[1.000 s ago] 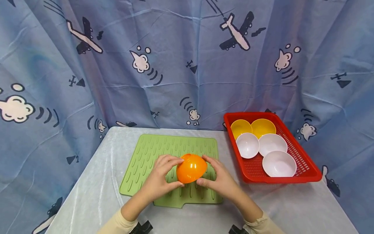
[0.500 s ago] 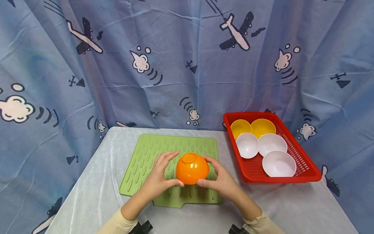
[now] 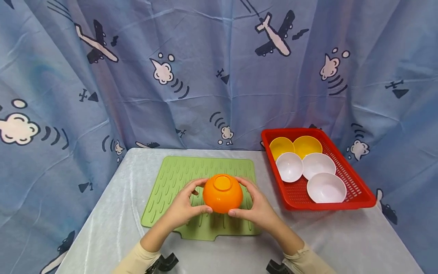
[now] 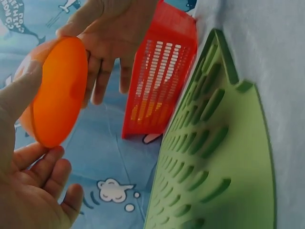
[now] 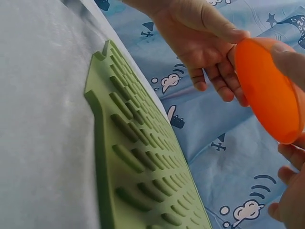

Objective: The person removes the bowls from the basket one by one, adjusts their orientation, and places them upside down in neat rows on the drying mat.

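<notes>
An orange bowl [image 3: 222,195] is held upside down above the green ridged mat [image 3: 205,167], its round foot facing up. My left hand [image 3: 183,205] grips its left side, thumb at the near rim and fingers behind. On the right side, my right hand [image 3: 258,205] pinches the bowl between thumb and fingers. In the left wrist view the hollow underside of the bowl [image 4: 61,90] shows, apart from the mat [image 4: 214,157]. The right wrist view has both hands at the rim of the bowl [image 5: 267,90] too.
To the right stands a red plastic basket [image 3: 362,196] with perforated sides. Inside are yellow bowls [image 3: 308,146] and several white bowls [image 3: 326,188], open side up. A pale cloth [image 3: 113,213] covers the table, and a blue printed curtain [image 3: 191,121] hangs behind it.
The bowl has turned from a sideways tilt to face straight, foot up, and rises slightly. My left fingers, apart from it half a second ago, touch its side again. The head view shifted slightly.
</notes>
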`<control>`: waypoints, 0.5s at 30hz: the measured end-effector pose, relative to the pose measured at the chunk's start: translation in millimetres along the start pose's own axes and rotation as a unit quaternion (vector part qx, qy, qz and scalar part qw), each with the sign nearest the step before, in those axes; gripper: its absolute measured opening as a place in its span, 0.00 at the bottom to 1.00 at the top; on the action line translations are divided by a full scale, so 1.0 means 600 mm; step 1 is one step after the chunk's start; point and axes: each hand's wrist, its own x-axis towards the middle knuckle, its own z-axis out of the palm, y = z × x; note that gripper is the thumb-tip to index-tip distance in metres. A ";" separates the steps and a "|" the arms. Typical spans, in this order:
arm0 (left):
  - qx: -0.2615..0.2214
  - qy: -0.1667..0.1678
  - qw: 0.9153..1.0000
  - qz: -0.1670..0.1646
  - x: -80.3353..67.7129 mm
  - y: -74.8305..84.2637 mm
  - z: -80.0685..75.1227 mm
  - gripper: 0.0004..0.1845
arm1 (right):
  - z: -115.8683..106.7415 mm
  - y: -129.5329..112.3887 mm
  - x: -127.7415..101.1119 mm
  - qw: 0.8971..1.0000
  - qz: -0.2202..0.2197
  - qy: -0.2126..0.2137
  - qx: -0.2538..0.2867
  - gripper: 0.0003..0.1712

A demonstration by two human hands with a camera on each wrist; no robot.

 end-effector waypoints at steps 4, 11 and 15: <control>0.014 0.000 1.000 0.005 0.005 -0.009 -0.020 0.43 | 0.009 -0.005 0.021 0.999 0.005 -0.002 -0.031 0.53; 0.050 -0.006 0.999 -0.001 0.041 -0.035 -0.094 0.44 | 0.051 -0.010 0.095 0.998 0.020 0.000 -0.053 0.56; 0.069 -0.014 0.997 -0.005 0.066 -0.056 -0.142 0.44 | 0.085 -0.003 0.145 0.998 0.010 0.012 -0.061 0.55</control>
